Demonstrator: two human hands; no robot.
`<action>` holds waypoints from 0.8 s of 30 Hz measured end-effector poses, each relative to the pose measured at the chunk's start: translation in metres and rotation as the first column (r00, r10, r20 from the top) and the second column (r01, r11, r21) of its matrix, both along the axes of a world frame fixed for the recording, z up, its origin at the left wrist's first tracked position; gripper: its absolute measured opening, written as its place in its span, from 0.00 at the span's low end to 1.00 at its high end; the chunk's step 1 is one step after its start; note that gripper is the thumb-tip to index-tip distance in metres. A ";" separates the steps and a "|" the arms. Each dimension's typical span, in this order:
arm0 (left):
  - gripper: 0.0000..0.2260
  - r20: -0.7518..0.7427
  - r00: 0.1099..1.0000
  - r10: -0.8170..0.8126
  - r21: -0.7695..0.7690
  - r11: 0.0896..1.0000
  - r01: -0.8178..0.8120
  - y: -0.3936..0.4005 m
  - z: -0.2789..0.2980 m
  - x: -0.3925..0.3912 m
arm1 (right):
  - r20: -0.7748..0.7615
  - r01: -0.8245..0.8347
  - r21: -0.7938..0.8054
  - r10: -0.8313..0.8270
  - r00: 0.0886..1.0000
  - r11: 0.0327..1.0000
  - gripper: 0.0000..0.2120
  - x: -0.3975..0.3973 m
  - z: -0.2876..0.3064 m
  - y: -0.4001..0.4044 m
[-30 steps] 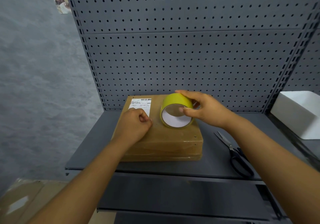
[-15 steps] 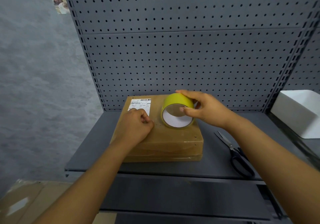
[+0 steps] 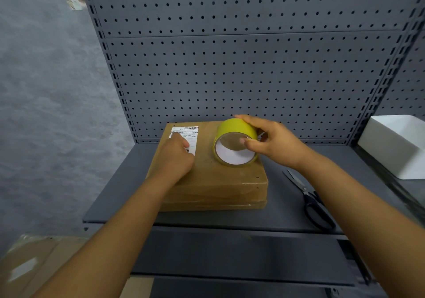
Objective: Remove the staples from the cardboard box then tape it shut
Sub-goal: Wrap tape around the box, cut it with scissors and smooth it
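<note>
A flat brown cardboard box (image 3: 220,182) lies on the dark grey shelf (image 3: 119,196), with a white shipping label (image 3: 192,134) at its far left corner. On top of the box stands a yellow tape roll (image 3: 236,136) on its edge, its open core facing me. My right hand (image 3: 273,142) grips the roll, fingers over its top and thumb at the core. My left hand (image 3: 177,157) rests on the box's left part with fingers curled, partly covering the label; whether it pinches a tape end is hidden.
Black-handled scissors (image 3: 310,202) lie on the shelf right of the box. A white bin (image 3: 395,143) stands at the far right. Grey pegboard (image 3: 241,67) rises behind. More cardboard (image 3: 30,265) lies on the floor at lower left.
My left hand has slid slightly away from me over the label. The roll and my right hand have barely moved.
</note>
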State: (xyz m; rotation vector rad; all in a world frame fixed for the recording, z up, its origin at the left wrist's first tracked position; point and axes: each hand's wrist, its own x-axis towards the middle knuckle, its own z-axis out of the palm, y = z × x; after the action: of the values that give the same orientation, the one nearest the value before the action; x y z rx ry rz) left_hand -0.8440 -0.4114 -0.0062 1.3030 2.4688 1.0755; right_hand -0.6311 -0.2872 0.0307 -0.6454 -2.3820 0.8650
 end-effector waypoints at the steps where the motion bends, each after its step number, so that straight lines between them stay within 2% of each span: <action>1: 0.06 0.023 1.000 0.013 0.036 0.999 -0.014 -0.001 0.001 -0.001 | -0.004 0.001 -0.001 -0.001 1.000 1.000 0.25 -0.001 0.000 -0.001; 3: 0.09 -0.015 1.000 -0.023 0.080 0.996 0.024 -0.006 0.006 0.003 | -0.012 0.001 -0.004 -0.001 1.000 1.000 0.25 -0.002 -0.001 -0.001; 5: 0.11 -0.122 0.980 -0.156 0.061 0.984 0.165 -0.015 0.013 0.014 | -0.018 -0.001 -0.009 0.001 1.000 1.000 0.25 -0.003 -0.001 -0.001; 6: 0.13 -0.171 0.951 -0.259 -0.007 0.965 0.261 -0.021 0.014 0.021 | -0.020 -0.001 -0.010 0.001 1.000 1.000 0.25 -0.003 -0.001 -0.001; 8: 0.20 -0.226 0.863 -0.452 -0.250 0.883 0.397 -0.033 0.012 0.031 | -0.021 0.003 -0.011 -0.003 1.000 1.000 0.25 -0.004 -0.001 -0.001; 10: 0.24 -0.272 0.801 -0.534 -0.394 0.821 0.413 -0.038 0.008 0.030 | -0.022 0.002 -0.008 -0.002 1.000 1.000 0.25 -0.005 -0.002 -0.001; 16: 0.30 -0.337 0.719 -0.608 -0.494 0.764 0.415 -0.042 0.008 0.030 | -0.029 0.024 0.015 -0.024 0.999 1.000 0.25 -0.005 -0.002 -0.004; 19: 0.31 -0.296 0.732 -0.614 -0.506 0.751 0.425 -0.043 0.010 0.030 | -0.050 0.027 0.007 -0.026 0.998 1.000 0.25 -0.005 -0.005 -0.006; 24: 0.36 -0.373 0.692 -0.618 -0.518 0.757 0.397 -0.043 0.007 0.035 | -0.063 0.002 -0.060 -0.006 0.998 0.998 0.26 -0.005 -0.011 -0.009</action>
State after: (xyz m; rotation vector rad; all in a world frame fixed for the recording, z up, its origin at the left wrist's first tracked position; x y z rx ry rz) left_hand -0.8085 -0.4540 0.0006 2.1682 2.1804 0.0464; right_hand -0.6358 -0.2958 0.0200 -0.6361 -2.3053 0.9446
